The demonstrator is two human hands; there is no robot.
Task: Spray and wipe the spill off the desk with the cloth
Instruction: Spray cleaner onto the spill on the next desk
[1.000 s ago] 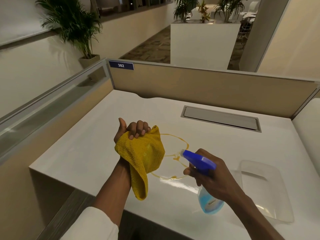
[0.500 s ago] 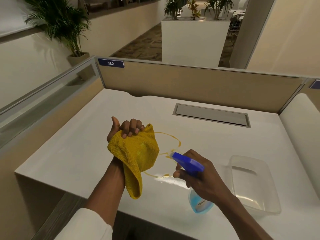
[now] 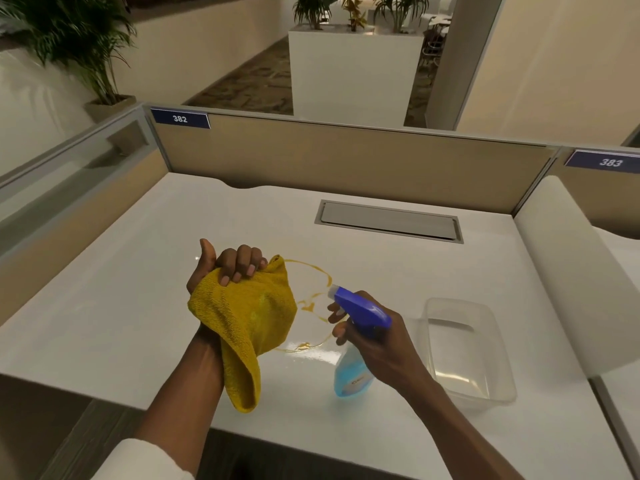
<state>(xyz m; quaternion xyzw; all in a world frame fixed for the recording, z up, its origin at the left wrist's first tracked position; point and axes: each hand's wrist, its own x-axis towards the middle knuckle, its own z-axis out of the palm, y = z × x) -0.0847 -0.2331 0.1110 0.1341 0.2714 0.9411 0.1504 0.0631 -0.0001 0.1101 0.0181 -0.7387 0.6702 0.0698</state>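
Note:
My left hand (image 3: 225,268) grips a yellow cloth (image 3: 247,323), which hangs bunched above the white desk (image 3: 104,306). A yellowish ring-shaped spill (image 3: 311,306) lies on the desk between my hands, partly hidden by the cloth. My right hand (image 3: 381,344) holds a spray bottle (image 3: 353,375) with a blue trigger head (image 3: 360,306) and pale blue liquid. The nozzle points left at the spill, a finger on the trigger. The desk looks wet and glossy just below the spill.
A clear plastic tray (image 3: 467,351) sits right of the bottle. A grey cable hatch (image 3: 389,221) is set into the desk at the back. Beige partitions (image 3: 346,161) enclose the desk at the back and left. A white rounded divider (image 3: 561,265) borders the right side.
Both hands keep their grip and pose; the view has shifted a little, revealing the 383 label at right. The bottle stays aimed at the spill.

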